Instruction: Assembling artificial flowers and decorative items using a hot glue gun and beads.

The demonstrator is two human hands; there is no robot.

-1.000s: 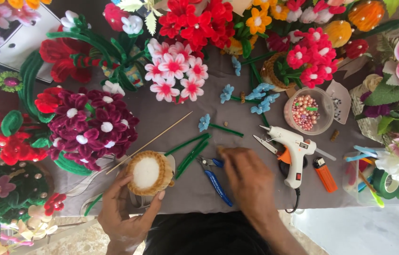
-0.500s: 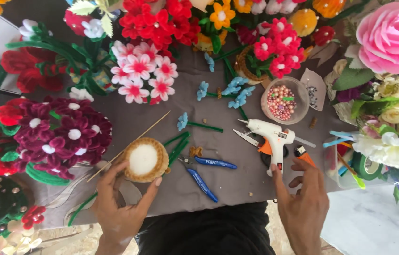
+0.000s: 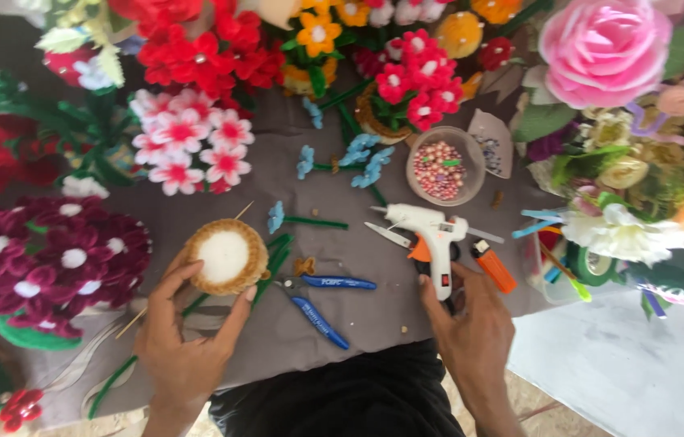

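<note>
Left hand [image 3: 184, 340] cups a round disc [image 3: 226, 256], white in the middle with a tan fuzzy rim, thumb on its near-left edge and fingers curled round the right edge, so the disc sits steadied face up on the grey worktop [image 3: 374, 320]. A thin wooden stick [image 3: 133, 322] runs out from under the disc toward the lower left, which may be why the hand holds it by the rim and not flat from above. Right hand [image 3: 471, 336] reaches to the white glue gun [image 3: 431, 239]; its fingertips touch the bottom of the gun's handle, fingers loosely spread and not closed round it. The gun stands propped with its nozzle pointing left, clear of the cloth. Just right of it lies an orange lighter [image 3: 493, 265]. Between the two hands lie blue-handled pliers [image 3: 321, 303], handles apart, beside some green stems [image 3: 273, 263] that lie next to the disc. Beyond the gun a clear bowl of beads [image 3: 441, 168], pink and pearly, stands within reach, with small blue flowers [image 3: 362, 158] scattered to its left. Around the rim of the worktop stand finished bunches: dark red flowers [image 3: 55, 259] at left, pink-and-white flowers [image 3: 188, 150] behind the disc, red flowers [image 3: 196, 53] at the top, and a large pink rose [image 3: 605, 48] at upper right, leaving the middle as the working space
</note>
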